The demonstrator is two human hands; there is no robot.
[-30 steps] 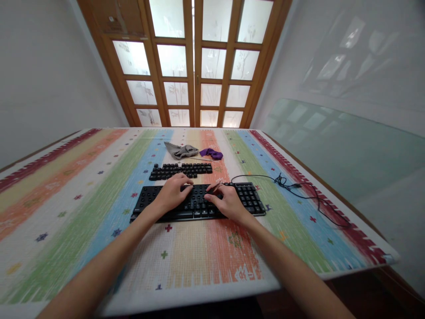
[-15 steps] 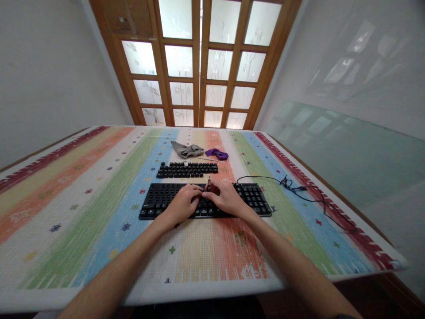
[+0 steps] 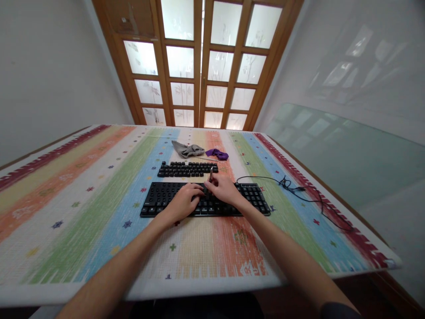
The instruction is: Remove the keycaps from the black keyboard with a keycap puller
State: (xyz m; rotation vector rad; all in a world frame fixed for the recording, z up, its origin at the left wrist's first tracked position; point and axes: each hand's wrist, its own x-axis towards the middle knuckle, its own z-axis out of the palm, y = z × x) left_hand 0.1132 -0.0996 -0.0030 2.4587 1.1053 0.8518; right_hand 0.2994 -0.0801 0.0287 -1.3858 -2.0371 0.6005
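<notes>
A black keyboard (image 3: 159, 195) lies on the striped cloth, with small bare key posts over much of its left part and full keycaps along its bottom row and at its right end. My left hand (image 3: 184, 201) rests on the middle of it, fingers stretched over the keys and thumb apart. Close beside it, my right hand (image 3: 223, 188) is closed around a slim, dark, upright tool (image 3: 211, 173), pen-like in shape; its exact kind is unclear. The tool's lower end is hidden between the hands. Behind the keyboard, loose black keycaps (image 3: 187, 169) lie in rows.
A grey cloth (image 3: 187, 149) and a bunched purple cloth (image 3: 217, 154) lie behind the keycaps, with a thin rod (image 3: 206, 158) in front. The keyboard's cable (image 3: 299, 189) tangles at the right. The striped tablecloth (image 3: 99, 239) covers the table; a glass-paned door (image 3: 199, 66) stands beyond.
My right hand has shifted slightly up and away from my left fingers, and the slim tool stands higher in it. My left hand has stayed on the keyboard.
</notes>
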